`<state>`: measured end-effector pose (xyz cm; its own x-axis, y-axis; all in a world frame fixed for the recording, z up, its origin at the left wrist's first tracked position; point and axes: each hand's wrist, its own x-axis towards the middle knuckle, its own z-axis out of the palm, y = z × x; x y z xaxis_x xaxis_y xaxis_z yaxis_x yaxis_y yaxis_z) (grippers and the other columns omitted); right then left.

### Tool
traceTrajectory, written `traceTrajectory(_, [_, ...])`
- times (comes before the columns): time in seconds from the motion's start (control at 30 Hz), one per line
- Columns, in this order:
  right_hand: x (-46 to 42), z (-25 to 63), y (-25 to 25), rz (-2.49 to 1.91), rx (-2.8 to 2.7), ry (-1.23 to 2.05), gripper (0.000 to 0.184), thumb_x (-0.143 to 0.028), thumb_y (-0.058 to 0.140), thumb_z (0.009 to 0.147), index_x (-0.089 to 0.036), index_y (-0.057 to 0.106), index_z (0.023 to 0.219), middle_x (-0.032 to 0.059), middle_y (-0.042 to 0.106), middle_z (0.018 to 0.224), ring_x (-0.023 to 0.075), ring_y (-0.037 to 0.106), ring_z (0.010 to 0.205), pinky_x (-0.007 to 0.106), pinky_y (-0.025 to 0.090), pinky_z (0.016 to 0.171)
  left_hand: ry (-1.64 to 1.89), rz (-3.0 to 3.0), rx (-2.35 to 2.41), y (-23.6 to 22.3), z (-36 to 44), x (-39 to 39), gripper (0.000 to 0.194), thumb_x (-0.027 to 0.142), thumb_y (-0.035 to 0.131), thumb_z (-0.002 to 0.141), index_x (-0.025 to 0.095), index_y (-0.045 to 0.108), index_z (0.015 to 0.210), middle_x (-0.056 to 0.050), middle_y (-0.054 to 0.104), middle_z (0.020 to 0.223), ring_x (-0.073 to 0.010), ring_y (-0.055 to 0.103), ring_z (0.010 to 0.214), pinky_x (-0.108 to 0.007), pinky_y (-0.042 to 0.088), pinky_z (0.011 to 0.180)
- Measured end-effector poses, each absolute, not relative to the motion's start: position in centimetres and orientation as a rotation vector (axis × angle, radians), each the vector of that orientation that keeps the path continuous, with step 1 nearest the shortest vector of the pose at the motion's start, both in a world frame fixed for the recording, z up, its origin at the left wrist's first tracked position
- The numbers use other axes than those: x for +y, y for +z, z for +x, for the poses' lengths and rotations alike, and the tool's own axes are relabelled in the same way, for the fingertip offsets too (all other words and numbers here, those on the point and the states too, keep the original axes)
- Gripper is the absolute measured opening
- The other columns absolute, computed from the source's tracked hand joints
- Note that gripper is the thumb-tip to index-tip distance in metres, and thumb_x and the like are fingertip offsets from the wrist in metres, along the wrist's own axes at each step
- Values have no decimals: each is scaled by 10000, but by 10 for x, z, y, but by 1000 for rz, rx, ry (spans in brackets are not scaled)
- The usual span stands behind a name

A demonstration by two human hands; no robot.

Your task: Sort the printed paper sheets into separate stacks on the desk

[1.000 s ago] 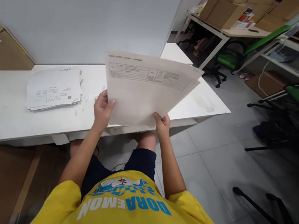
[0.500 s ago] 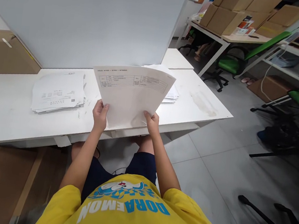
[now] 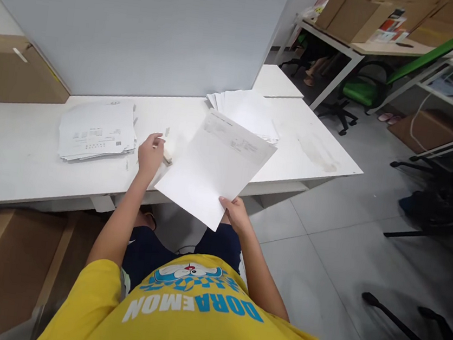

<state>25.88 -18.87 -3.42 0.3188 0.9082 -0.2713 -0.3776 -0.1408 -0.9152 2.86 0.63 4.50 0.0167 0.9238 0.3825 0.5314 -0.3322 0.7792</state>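
Observation:
My right hand [image 3: 235, 213] pinches the near edge of a white printed sheet of paper [image 3: 214, 163], thumb on top. The sheet is tilted over the desk's front edge, its faint print toward the far end. My left hand [image 3: 150, 156] is off the paper, low over the desk, its fingers curled at a small cream-coloured stapler [image 3: 167, 157]. One end of the stapler sticks out to the right of the hand; the rest is partly hidden by the fingers.
A stack of printed papers [image 3: 97, 132] lies on the white desk [image 3: 14, 162] at the left. Another paper stack [image 3: 249, 110] is behind the held sheet. A pale partition [image 3: 161, 26] rises at the back, with a cardboard box [image 3: 21, 70] beside it.
My left hand has let go of the sheet and moved to the stapler. My right hand has lowered and turned the sheet, uncovering the stapler and more of the far paper stack.

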Motion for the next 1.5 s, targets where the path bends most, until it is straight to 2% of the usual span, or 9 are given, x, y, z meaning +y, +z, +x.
traceTrajectory(0.1, [-186, 250, -44, -1232, -475, 1164, 371, -411, 831, 545, -190, 715, 820, 90, 777, 925, 290, 696, 956, 417, 555, 859, 1299, 2081, 1582, 21, 12, 19, 328, 326, 458, 937, 203, 661, 1164, -109, 696, 1204, -275, 590, 1209, -471, 432, 1096])
traceTrajectory(0.2, [-176, 247, -46, -1244, -421, 1104, 374, -388, 795, 573, -187, 704, 875, 89, 771, 999, 281, 695, 978, 400, 562, 836, 1068, 2266, 1422, 4, 2, 26, 443, 439, 407, 969, 215, 609, 1293, -98, 569, 1434, -268, 465, 1376, -476, 331, 1192])
traceTrajectory(0.27, [-170, 246, -46, -1285, -442, 1113, 384, -382, 770, 598, -183, 696, 918, 88, 766, 1021, 273, 695, 975, 383, 565, 807, 930, 2309, 1344, -4, 0, 29, 496, 504, 374, 977, 229, 597, 1325, -75, 510, 1499, -264, 401, 1432, -480, 291, 1217])
traceTrajectory(0.47, [-159, 239, -44, -1337, -475, 1096, 389, -400, 729, 622, -179, 665, 936, 77, 756, 1009, 245, 691, 930, 347, 571, 752, 970, 2264, 1223, -17, 0, 36, 545, 577, 402, 957, 215, 652, 1279, -89, 522, 1489, -298, 355, 1462, -543, 253, 1217])
traceTrajectory(0.7, [-155, 232, -42, -1345, -494, 1088, 364, -395, 705, 646, -181, 635, 932, 79, 737, 959, 234, 685, 896, 326, 571, 679, 985, 2204, 1194, -19, 0, 37, 473, 534, 492, 941, 229, 668, 1257, -84, 514, 1496, -295, 333, 1479, -538, 255, 1217])
traceTrajectory(1.0, [-160, 241, -43, -1251, -531, 1074, 386, -418, 725, 679, -172, 653, 968, 105, 740, 1036, 268, 678, 1024, 375, 584, 821, 901, 2130, 1147, -12, -1, 30, 510, 542, 509, 924, 203, 660, 1274, -107, 455, 1538, -303, 239, 1518, -525, 223, 1229])
traceTrajectory(1.17, [-157, 239, -45, -1276, -504, 1047, 406, -401, 701, 671, -171, 651, 1002, 107, 743, 1049, 264, 678, 1046, 382, 584, 847, 884, 2158, 1106, -14, 0, 33, 538, 586, 474, 937, 233, 626, 1314, -94, 446, 1546, -308, 218, 1524, -552, 210, 1225])
traceTrajectory(1.37, [-159, 236, -50, -1261, -498, 1009, 402, -370, 680, 694, -180, 640, 1046, 91, 737, 1075, 246, 679, 1051, 389, 575, 901, 810, 2238, 1040, -19, 3, 38, 489, 629, 473, 926, 268, 701, 1165, -66, 447, 1545, -339, 164, 1532, -565, 194, 1225])
traceTrajectory(1.5, [-161, 236, -53, -1263, -547, 980, 369, -384, 662, 726, -190, 640, 1039, 92, 726, 1092, 245, 666, 1087, 388, 573, 912, 839, 2227, 1034, -19, 5, 36, 460, 624, 464, 932, 253, 700, 1067, -74, 469, 1522, -336, 199, 1520, -574, 229, 1209])
